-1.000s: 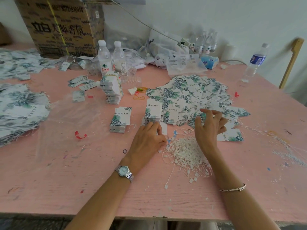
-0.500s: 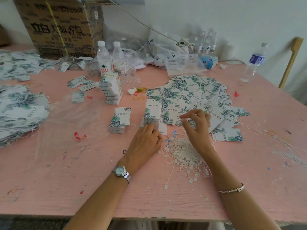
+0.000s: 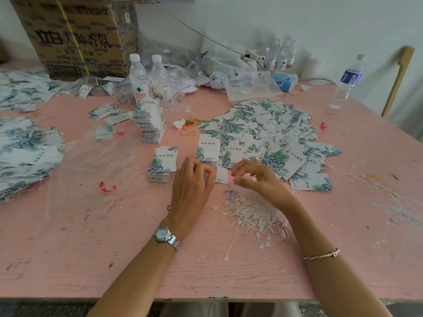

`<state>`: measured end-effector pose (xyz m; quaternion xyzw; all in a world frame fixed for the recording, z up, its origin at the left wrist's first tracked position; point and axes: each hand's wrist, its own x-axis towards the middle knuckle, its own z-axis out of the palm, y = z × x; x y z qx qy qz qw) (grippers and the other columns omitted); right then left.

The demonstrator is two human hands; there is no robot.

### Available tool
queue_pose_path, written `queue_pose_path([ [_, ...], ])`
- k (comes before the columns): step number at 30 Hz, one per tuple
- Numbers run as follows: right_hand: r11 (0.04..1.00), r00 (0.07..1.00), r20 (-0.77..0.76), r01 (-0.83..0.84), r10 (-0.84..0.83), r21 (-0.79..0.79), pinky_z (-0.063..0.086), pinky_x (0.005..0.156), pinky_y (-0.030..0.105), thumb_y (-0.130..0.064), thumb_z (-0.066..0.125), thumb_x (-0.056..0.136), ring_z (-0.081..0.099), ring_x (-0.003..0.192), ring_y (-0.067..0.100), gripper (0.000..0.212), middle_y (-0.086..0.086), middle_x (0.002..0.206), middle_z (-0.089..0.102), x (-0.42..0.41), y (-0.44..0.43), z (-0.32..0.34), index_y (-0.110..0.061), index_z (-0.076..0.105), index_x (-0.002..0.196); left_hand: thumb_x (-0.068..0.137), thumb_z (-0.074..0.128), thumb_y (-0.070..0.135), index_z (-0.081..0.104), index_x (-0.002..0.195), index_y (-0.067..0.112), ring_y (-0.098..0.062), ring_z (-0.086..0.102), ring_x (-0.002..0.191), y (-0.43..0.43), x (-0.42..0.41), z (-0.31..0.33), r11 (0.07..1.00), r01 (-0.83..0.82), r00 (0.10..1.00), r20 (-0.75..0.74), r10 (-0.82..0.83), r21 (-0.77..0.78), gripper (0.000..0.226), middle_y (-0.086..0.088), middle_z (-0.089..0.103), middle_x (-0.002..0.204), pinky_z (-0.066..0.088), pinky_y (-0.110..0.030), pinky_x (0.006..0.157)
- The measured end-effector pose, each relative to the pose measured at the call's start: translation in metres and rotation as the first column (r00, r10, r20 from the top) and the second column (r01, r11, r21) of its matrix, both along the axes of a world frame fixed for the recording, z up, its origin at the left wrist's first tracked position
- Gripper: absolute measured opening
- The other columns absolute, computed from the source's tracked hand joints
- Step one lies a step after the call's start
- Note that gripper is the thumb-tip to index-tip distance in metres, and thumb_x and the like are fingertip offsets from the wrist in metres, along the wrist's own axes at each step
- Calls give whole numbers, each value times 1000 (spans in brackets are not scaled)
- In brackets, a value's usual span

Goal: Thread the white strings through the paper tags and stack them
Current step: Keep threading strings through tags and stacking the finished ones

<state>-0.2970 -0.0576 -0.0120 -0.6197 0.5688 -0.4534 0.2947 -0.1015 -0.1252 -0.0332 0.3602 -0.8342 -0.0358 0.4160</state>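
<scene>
Head view shows the paper tag (image 3: 221, 176) lying just beside the tag stack (image 3: 207, 151), its edge pinched by your left hand (image 3: 191, 188), while your right hand (image 3: 261, 180) curls thumb to forefinger above the white strings (image 3: 251, 213), possibly nipping a strand, on the pink table (image 3: 114, 248).

The fingers (image 3: 206, 169) hover over a pink painted wooden table (image 3: 68, 248) speckled with small scraps. Near them on the left lies a curled red plastic scrap (image 3: 106, 186), beside a crumpled clear plastic sheet (image 3: 96, 156). A little beyond the fingers lie orange and yellow rubber bands (image 3: 188, 128). Well beyond, two clear plastic water bottles with white caps (image 3: 138, 76) stand side by side, a printed brown cardboard box (image 3: 75, 35) behind them. Far beyond and to the right sit a light blue tissue packet (image 3: 285, 81) and an upright blue-labelled clear bottle (image 3: 348, 81).
</scene>
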Motion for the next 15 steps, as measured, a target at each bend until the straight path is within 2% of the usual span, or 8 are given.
queue_pose_path([
  [3, 998, 989, 134, -66, 65, 4, 41, 90, 31, -29, 68, 80, 59, 100, 14, 17, -1, 100, 67, 0, 1, 3, -13, 67, 76, 98, 54, 21, 65, 97, 5, -26, 55, 79, -2, 2, 0, 999, -33, 998, -48, 34, 16, 20, -14, 55, 96, 47, -38, 69],
  [5, 998, 960, 275, -48, 55, -33, 44, 88, 22, -22, 64, 79, 60, 96, 12, 9, -1, 95, 66, -1, 1, 5, -18, 67, 72, 99, 53, 22, 64, 97, 5, -26, 54, 79, -3, 3, 0, 999, -33, 998, -59, 35, 29, 20, -13, 54, 96, 48, -39, 68],
  [8, 990, 903, 423, 118, -74, -79, 42, 87, 24, -13, 64, 81, 58, 86, 10, 17, -3, 88, 66, -8, -2, 4, -23, 71, 69, 98, 55, 21, 63, 97, 6, -23, 53, 77, -4, 3, -2, 1000, -24, 997, -71, 25, 17, 17, -12, 53, 96, 47, -36, 66],
  [11, 957, 830, 521, 279, -198, -81, 36, 79, 29, -4, 60, 93, 47, 74, 12, 22, -2, 78, 64, -15, -6, 1, -15, 70, 76, 97, 56, 21, 62, 96, 6, -22, 53, 77, -4, 2, -3, 999, 34, 997, -62, -34, -3, 16, -11, 53, 96, 45, -32, 67],
  [15, 909, 709, 650, 412, -273, -68, 36, 73, 26, -22, 64, 92, 44, 70, 12, 17, 1, 74, 58, -19, -4, 3, -15, 71, 78, 97, 56, 20, 63, 95, 4, -21, 54, 79, -1, -1, -4, 989, 146, 989, -39, -145, 22, 18, -11, 54, 97, 46, -31, 69],
])
